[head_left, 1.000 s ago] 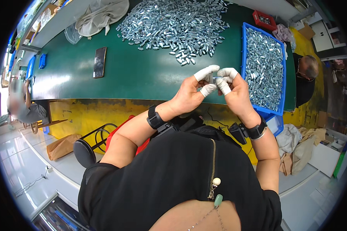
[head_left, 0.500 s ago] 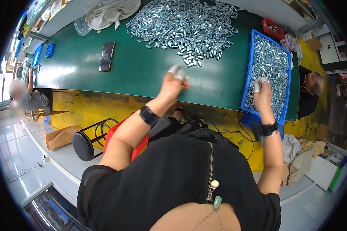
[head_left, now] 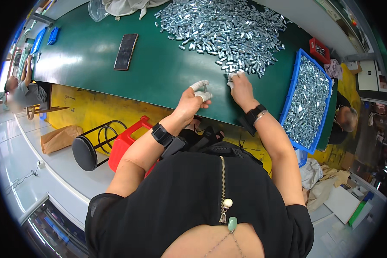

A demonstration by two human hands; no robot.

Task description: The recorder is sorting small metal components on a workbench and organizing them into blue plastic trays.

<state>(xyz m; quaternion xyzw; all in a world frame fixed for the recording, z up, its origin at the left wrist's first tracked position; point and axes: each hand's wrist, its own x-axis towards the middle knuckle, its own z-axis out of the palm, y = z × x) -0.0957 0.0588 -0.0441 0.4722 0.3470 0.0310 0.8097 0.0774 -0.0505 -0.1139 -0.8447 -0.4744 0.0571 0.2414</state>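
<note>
Over the front of the green table (head_left: 159, 81), my left hand (head_left: 190, 103) grips a small silvery metal piece (head_left: 205, 89) between thumb and forefinger, which wear white finger covers. To its right, my right hand (head_left: 244, 91), also with white-covered fingertips, is pinched closed at the near edge of a large pile of small shiny metal pieces (head_left: 223, 30). What those fingers hold, if anything, is hidden. At the right end of the table stands a blue tray (head_left: 284, 112) full of the same kind of pieces (head_left: 307, 101).
A phone (head_left: 126, 51) lies on the table's left part. Behind the blue tray is a red bin (head_left: 319, 50); a pale cloth (head_left: 131, 5) lies at the back. A red stool (head_left: 124, 148) and a black round stool (head_left: 85, 152) stand left. Other people sit at both table ends.
My right hand has moved left from the blue tray to the pile's near edge. The left hand has turned, and a metal piece now shows between its fingers. The view has shifted slightly.
</note>
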